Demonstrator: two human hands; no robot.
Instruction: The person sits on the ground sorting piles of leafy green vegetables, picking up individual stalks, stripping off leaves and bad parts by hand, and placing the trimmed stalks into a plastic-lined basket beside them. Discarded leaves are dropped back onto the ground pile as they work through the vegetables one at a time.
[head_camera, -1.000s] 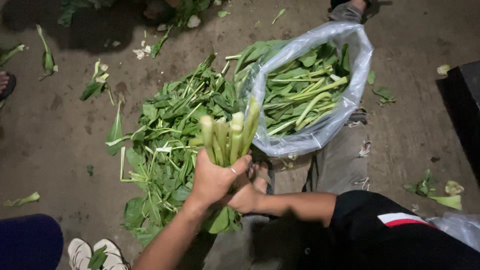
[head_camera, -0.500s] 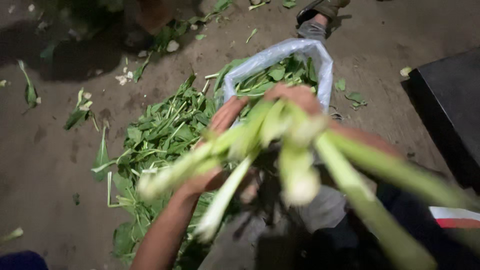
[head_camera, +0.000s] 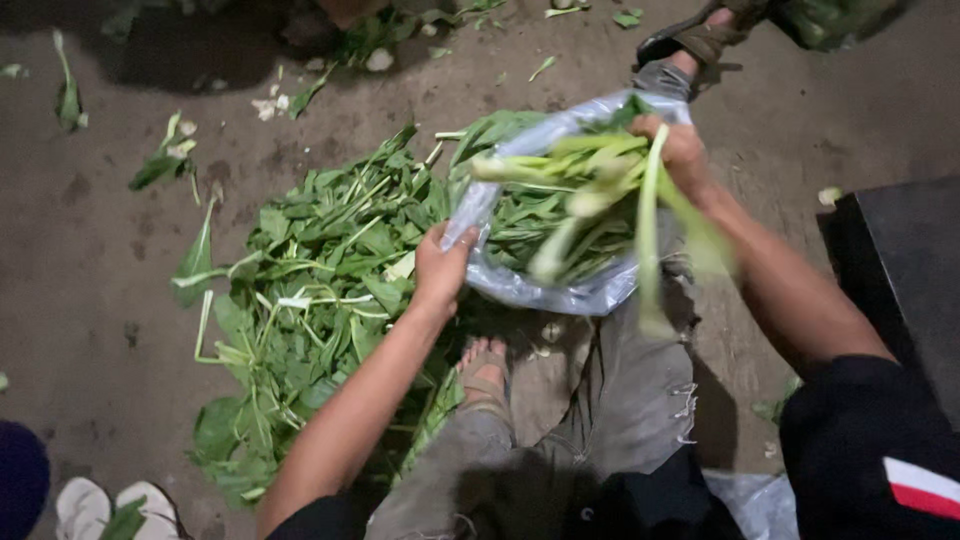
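My left hand (head_camera: 440, 265) grips the near-left rim of a clear plastic bag (head_camera: 560, 290) that lies open on the ground and holds green vegetables. My right hand (head_camera: 680, 150) is closed on a bunch of pale-stemmed leafy greens (head_camera: 600, 190), held over the bag's mouth with the stems pointing left and down; the bunch is blurred. Left of the bag a pile of loose green leaves and stalks (head_camera: 310, 290) spreads over the ground. My foot in a sandal (head_camera: 485, 375) and grey trouser leg (head_camera: 620, 400) show below the bag.
A dark box (head_camera: 900, 270) stands at the right. Another person's sandalled foot (head_camera: 700, 40) is beyond the bag, and a white shoe (head_camera: 110, 510) is at the bottom left. Scattered leaf scraps (head_camera: 165, 160) lie on the dirt floor. More plastic (head_camera: 750, 500) lies at the bottom right.
The bunch of greens, first held upright in front of me, swung up past the camera and now hangs over the bag. My left hand let go of it and took the bag's rim.
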